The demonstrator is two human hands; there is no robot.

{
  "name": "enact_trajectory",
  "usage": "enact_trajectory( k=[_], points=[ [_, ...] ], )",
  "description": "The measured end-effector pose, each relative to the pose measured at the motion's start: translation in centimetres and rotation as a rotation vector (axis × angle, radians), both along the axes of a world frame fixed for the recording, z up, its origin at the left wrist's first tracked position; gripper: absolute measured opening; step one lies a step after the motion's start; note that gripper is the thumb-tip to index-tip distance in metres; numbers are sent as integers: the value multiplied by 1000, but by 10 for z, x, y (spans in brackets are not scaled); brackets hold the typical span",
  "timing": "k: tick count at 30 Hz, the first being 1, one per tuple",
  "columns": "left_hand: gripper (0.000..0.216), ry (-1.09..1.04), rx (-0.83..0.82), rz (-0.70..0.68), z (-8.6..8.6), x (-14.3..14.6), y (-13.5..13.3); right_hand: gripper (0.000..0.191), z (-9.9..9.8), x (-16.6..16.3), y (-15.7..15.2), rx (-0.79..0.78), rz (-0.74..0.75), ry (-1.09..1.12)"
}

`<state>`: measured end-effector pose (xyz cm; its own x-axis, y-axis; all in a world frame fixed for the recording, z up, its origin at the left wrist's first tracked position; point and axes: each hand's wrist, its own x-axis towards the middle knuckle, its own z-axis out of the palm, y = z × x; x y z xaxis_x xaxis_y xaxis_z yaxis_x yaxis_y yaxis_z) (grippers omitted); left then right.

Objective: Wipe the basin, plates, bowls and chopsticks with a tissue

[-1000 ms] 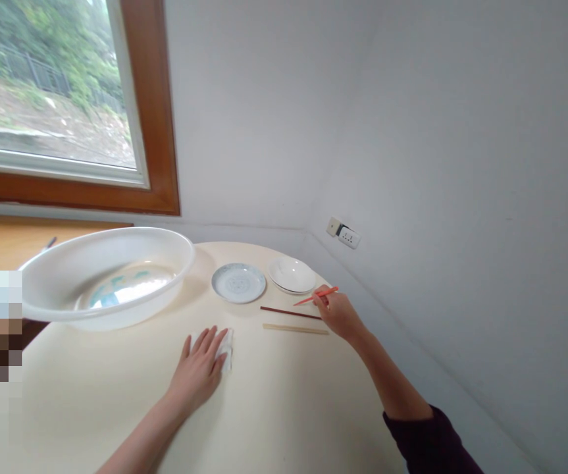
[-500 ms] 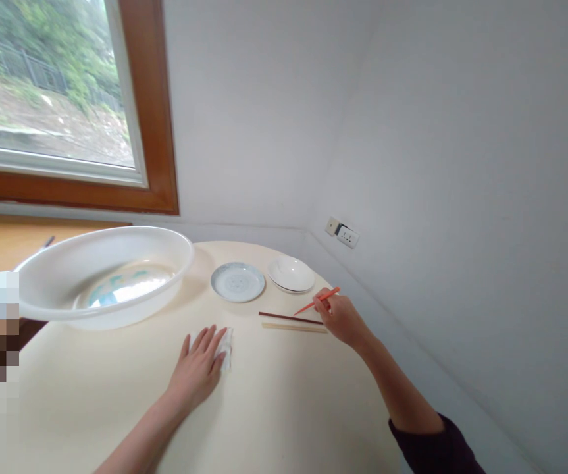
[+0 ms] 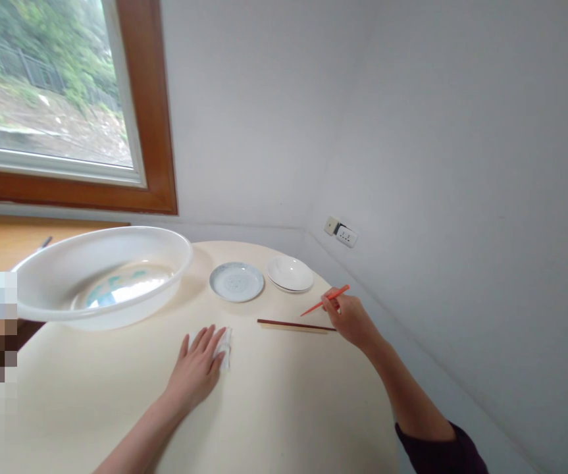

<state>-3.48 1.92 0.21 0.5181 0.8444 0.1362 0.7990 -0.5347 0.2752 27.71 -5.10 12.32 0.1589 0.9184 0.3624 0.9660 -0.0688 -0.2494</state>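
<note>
My left hand (image 3: 195, 365) lies flat with its fingers spread, partly over a folded white tissue (image 3: 223, 347) on the table. In the fingers of my right hand (image 3: 347, 316) is a tapered orange-red chopstick (image 3: 324, 301), its thin tip pointing left and down. Below that hand, dark brown chopsticks (image 3: 288, 324) lie on the table, their right end close to my palm; I cannot tell whether it touches. Light beige chopsticks (image 3: 303, 329) show just under them, mostly covered.
A large translucent white basin (image 3: 175, 289) stands at the left. Beyond my hands are a blue-grey patterned plate (image 3: 237, 282) and stacked white dishes (image 3: 290, 273). The cream table (image 3: 264, 408) has a rounded edge near the right wall. A blurred patch covers the far left.
My right hand has moved slightly right with the orange-red chopstick. The dark brown chopsticks have shifted nearer to me, now against the beige ones. My left hand stays put.
</note>
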Motion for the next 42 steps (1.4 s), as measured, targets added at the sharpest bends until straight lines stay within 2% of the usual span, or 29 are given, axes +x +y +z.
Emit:
enact_trajectory(
  k=[9,14,16,18,22,24,27,30,37,42],
  points=[
    [50,15,-14,-1,2,-1,-1,30,2,-4,-4,45,22,-46],
    [51,42,-31,1,7,0,-3,36,23,-23,-14,200,1,-300],
    [51,41,-26,2,8,1,-3,36,30,-32,-14,138,-37,-416],
    [51,38,-23,2,9,1,-3,31,30,-42,-10,-34,-31,-494],
    [50,31,-18,3,8,1,-3,23,2,-59,2,-471,138,-522],
    [50,25,-16,5,6,1,-2,22,-17,-64,7,-571,194,-485],
    [50,6,-6,2,3,1,-1,23,-40,-67,12,-577,220,-423],
    [49,-1,-1,-1,1,0,-1,25,-51,-68,15,-542,213,-401],
    [49,1,-10,1,4,0,-2,26,-60,-70,18,-480,193,-333],
    [49,-1,-5,2,2,0,-2,21,-61,-68,14,-487,117,-299]
  ],
)
